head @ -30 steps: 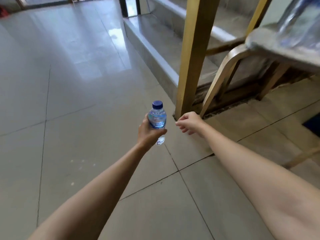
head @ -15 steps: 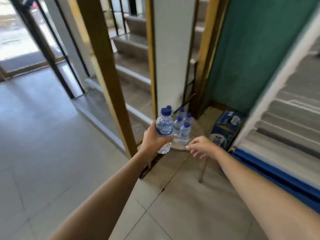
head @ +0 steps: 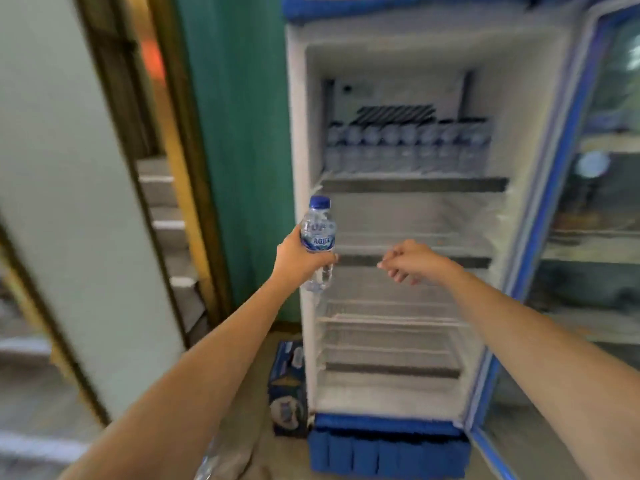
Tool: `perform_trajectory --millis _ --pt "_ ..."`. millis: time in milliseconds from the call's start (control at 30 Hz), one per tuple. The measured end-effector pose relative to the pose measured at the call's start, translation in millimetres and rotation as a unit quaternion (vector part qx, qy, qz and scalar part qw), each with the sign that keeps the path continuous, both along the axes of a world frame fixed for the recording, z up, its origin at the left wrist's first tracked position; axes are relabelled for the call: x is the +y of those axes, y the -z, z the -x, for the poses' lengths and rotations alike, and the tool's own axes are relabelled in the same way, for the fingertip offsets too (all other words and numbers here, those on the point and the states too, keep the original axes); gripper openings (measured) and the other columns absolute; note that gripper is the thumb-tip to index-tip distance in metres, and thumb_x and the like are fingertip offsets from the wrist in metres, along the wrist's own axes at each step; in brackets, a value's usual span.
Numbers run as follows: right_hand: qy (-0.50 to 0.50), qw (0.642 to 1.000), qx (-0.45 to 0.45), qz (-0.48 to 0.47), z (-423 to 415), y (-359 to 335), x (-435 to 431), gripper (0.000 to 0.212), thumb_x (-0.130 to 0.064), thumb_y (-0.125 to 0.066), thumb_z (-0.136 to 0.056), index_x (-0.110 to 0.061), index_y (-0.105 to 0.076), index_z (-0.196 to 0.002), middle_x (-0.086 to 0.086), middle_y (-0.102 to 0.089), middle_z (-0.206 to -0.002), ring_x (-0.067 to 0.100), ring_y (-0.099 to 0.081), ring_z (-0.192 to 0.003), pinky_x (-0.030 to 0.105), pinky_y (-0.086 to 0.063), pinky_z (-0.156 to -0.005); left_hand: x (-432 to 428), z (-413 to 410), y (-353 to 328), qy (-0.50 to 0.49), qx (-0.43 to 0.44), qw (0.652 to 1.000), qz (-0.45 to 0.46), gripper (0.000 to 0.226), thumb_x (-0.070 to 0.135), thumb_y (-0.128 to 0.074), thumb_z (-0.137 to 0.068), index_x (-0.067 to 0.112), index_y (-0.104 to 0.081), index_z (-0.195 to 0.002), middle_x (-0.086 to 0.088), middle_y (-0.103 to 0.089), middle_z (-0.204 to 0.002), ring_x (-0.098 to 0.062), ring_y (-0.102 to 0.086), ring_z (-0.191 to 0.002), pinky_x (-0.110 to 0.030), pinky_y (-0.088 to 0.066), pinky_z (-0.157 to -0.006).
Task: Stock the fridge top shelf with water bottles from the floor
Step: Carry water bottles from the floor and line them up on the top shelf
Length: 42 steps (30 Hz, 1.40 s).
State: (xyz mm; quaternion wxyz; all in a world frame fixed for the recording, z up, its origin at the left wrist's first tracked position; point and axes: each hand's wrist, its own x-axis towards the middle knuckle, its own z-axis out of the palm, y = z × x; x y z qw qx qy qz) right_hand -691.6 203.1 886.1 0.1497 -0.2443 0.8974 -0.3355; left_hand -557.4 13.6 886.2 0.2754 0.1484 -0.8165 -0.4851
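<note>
Fridge (head: 294,133) opening faces us, door (head: 606,168) swung out at 3 o'clock. Top shelf (head: 412,184) at 12: row of bottles (head: 405,147) fills the back wall to wall; we've a bare front strip & headroom above. Nothing btwn it & the water bottle (head: 318,230) in our left hand (head: 298,258). Green wall (head: 235,133) hems 9 o'clock; box (head: 287,386) on floor at 7.

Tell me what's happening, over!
Left hand grips bottle. Right hand empty, fingers loosely curled. Fridge door open, top shelf holds back row. Nothing blocking.
</note>
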Motion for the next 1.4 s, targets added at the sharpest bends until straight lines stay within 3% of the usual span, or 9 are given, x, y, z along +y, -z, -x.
perform_trajectory --millis 167,333,500,600,667,767,900,1133,1400 --pt "0.084 0.995 0.038 0.027 83 -53 83 0.017 -0.029 -0.068 -0.087 -0.014 -0.061 -0.09 0.007 -0.061 -0.074 0.014 -0.055 -0.057 0.017 -0.039 -0.046 49 104 -83 0.065 0.05 0.996 0.038 0.065 0.033 -0.082 -0.051 0.018 -0.059 -0.11 -0.002 -0.069 -0.105 -0.019 -0.066 -0.095 -0.036 -0.054 -0.089" --pt "0.13 0.989 0.055 0.032 140 -79 128 0.027 -0.03 -0.067 -0.088 -0.007 -0.065 -0.102 0.013 -0.069 -0.091 0.02 -0.063 -0.075 0.029 -0.049 -0.066 78 182 -135 0.089 0.064 0.992 0.065 0.053 0.023 -0.082 -0.063 0.016 -0.061 -0.111 -0.001 -0.068 -0.105 -0.018 -0.064 -0.093 -0.026 -0.05 -0.079" --pt "0.147 0.978 0.1 0.105 190 -109 127 0.02 -0.026 -0.068 -0.088 -0.009 -0.065 -0.097 0.011 -0.069 -0.092 0.021 -0.064 -0.08 0.031 -0.05 -0.069 85 256 -156 0.103 0.076 0.991 0.038 0.052 0.021 -0.083 -0.066 0.019 -0.054 -0.108 -0.002 -0.065 -0.107 -0.02 -0.065 -0.091 -0.033 -0.056 -0.081" --pt "0.163 0.967 0.152 0.123 226 -126 110 0.013 -0.023 -0.071 -0.085 -0.015 -0.064 -0.077 0.011 -0.068 -0.087 0.023 -0.064 -0.08 0.032 -0.051 -0.068 86 302 -166 0.117 0.078 0.99 0.022 0.054 0.021 -0.083 -0.068 0.019 -0.05 -0.11 0.0 -0.059 -0.103 -0.019 -0.062 -0.091 -0.033 -0.055 -0.084" --pt "0.165 0.962 0.185 0.119 251 -133 99 0.015 -0.019 -0.073 -0.083 -0.015 -0.065 -0.071 0.006 -0.067 -0.082 0.021 -0.064 -0.08 0.034 -0.051 -0.076 86 338 -168 0.125 0.073 0.989 0.015 0.055 0.021 -0.084 -0.068 0.018 -0.049 -0.11 0.0 -0.057 -0.102 -0.021 -0.061 -0.092 -0.034 -0.054 -0.085" --pt "0.166 0.961 0.203 0.085 291 -126 85 0.005 -0.012 -0.073 -0.081 -0.012 -0.069 -0.078 0.002 -0.065 -0.073 0.014 -0.059 -0.072 0.028 -0.044 -0.073 89 397 -163 0.127 0.054 0.99 0.021 0.062 0.023 -0.086 -0.063 0.015 -0.053 -0.115 -0.004 -0.063 -0.108 -0.027 -0.066 -0.096 -0.042 -0.056 -0.086" --pt "0.197 0.96 0.198 0.032 355 -100 80 0.004 -0.01 -0.071 -0.079 -0.01 -0.072 -0.082 0.014 -0.072 -0.09 0.028 -0.067 -0.09 0.04 -0.054 -0.085 97 470 -154 0.15 0.033 0.988 0.014 0.064 0.017 -0.086 -0.062 0.011 -0.058 -0.119 -0.01 -0.066 -0.116 -0.029 -0.065 -0.099 -0.045 -0.057 -0.084" --pt "0.242 0.947 0.197 -0.074 373 -84 73 0.024 -0.027 -0.058 -0.085 -0.02 -0.068 -0.106 0.006 -0.067 -0.113 0.028 -0.062 -0.101 0.038 -0.051 -0.089 117 553 -116 0.185 0.023 0.982 0.026 0.071 0.02 -0.086 -0.064 0.009 -0.054 -0.126 -0.009 -0.063 -0.123 -0.027 -0.062 -0.108 -0.042 -0.053 -0.092" --pt "0.227 0.951 0.191 -0.082 373 -82 76 0.023 -0.028 -0.059 -0.087 -0.023 -0.068 -0.108 0.002 -0.067 -0.115 0.024 -0.061 -0.102 0.033 -0.049 -0.087 131 592 -99 0.178 0.015 0.981 -0.071 0.077 0.013 -0.086 -0.062 0.009 -0.05 -0.13 -0.008 -0.061 -0.126 -0.027 -0.059 -0.112 -0.042 -0.05 -0.097"
